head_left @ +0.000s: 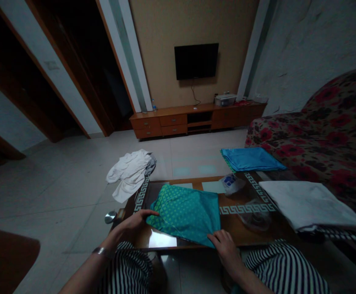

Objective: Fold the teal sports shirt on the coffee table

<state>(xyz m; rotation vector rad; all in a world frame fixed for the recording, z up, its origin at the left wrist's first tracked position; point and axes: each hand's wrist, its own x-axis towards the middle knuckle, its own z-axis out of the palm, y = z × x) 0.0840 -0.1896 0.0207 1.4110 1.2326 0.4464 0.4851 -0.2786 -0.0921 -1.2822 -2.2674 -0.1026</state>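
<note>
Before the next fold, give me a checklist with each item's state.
1. Left hand on the teal dotted cloth's left corner: ok.
2. Right hand on its near right corner: ok.
3. Cloth lies flat on the coffee table: ok.
4. Cloth fully on the table: not ok, the near edge overhangs.
5. Clear plastic bag apart from the cloth: ok.
6. Folded white cloth out of the way: ok.

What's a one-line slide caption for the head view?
Both hands, left hand and right hand, press the near edges of a teal dotted cloth on a glass-topped coffee table.
</note>
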